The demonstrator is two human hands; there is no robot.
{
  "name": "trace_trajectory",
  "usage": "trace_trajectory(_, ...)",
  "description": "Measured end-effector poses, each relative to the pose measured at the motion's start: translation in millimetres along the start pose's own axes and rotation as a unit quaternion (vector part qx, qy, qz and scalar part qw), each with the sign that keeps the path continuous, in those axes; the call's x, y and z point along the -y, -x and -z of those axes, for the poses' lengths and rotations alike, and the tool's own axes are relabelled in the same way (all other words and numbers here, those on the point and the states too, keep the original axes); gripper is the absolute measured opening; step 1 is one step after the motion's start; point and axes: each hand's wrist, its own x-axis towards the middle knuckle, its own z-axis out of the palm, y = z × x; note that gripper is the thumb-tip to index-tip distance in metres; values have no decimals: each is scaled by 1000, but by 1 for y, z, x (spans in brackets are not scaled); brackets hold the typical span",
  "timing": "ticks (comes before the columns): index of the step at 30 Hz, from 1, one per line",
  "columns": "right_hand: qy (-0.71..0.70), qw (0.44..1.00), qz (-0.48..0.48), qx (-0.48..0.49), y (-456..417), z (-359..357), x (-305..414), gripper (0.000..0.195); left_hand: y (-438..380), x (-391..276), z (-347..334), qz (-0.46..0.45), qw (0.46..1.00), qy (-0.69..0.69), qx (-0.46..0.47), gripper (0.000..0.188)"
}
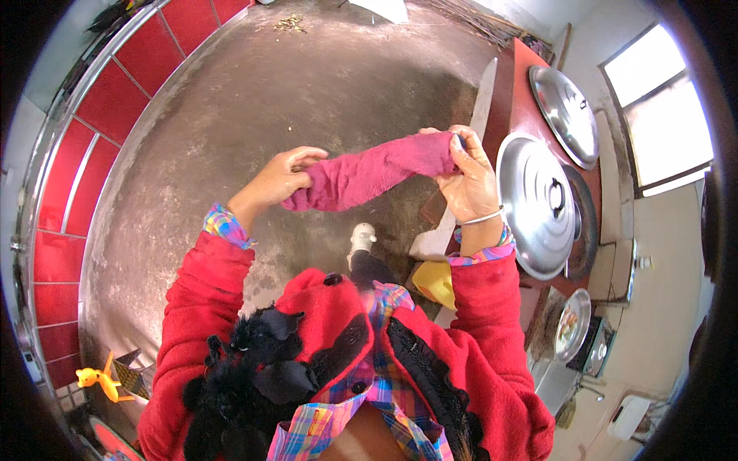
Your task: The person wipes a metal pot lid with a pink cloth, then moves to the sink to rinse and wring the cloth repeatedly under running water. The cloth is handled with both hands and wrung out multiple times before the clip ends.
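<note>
A folded pink cloth [375, 173] stretches between my two hands, held out in front of me above the floor. My left hand [285, 176] grips its lower left end, with the fingers curled at the edge. At the upper right end, my right hand [470, 170] pinches the cloth between thumb and fingers. Both hands look wet. Some of the fingers behind the cloth are hidden. A metal bangle [479, 218] circles my right wrist, close to a large metal lid.
On the right, a red-topped stove counter [522, 109] carries two large metal lids, one near [530, 201] and one farther [562, 109]. Behind stands a metal bowl [572, 325] with food. Red-tiled cabinets [115, 104] line the left. A yellow container [435, 282] sits below my right forearm.
</note>
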Motion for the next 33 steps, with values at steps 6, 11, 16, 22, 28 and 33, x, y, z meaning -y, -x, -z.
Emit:
trace_trajectory(6,111,991,-22,68,-92,34,1,9,-127,-67,-38,-112,967,225,37,41)
trace_trajectory(11,132,987,-18,89,-163,57,20,8,-186,-63,-1,-18,991,118,59,30)
trace_trajectory(16,223,975,13,13,-224,66,27,6,-228,-52,49,-31,999,34,-14,23)
trace_trajectory(22,360,926,96,-55,-301,64,21,16,-278,-48,165,-208,938,-163,-226,21)
trace_trajectory(28,523,852,24,5,-362,8,25,34,-324,-74,262,-231,924,-166,-255,23)
trace_trajectory(33,459,884,62,-71,-410,-18,30,32,-357,-79,317,-319,896,-181,-252,21)
